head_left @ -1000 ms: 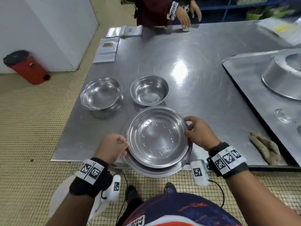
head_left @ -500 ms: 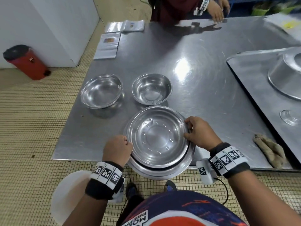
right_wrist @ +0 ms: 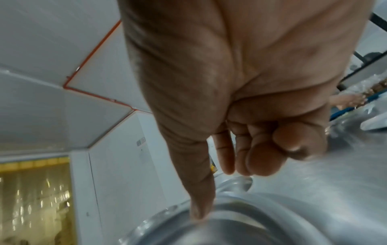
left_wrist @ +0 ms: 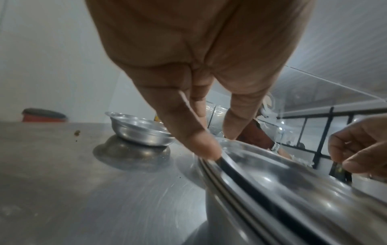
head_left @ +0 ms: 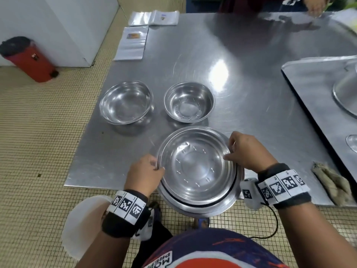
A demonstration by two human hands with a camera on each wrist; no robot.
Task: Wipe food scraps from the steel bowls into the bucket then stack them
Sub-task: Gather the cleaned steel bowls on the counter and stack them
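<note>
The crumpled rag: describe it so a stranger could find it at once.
Start at the steel table and follow its near edge toward the person's right hand. Past that wrist, beside the raised tray, lies the rag. It is the only soft, brownish thing among shiny bowls.

A steel counter (head_left: 241,78) stands on small beige floor tiles (head_left: 38,132); a white wall (head_left: 58,26) rises past its left edge.

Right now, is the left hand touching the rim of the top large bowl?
Touching. The left wrist view shows the left hand with a fingertip pressed onto the top large bowl at its rim; the head view agrees.
</note>
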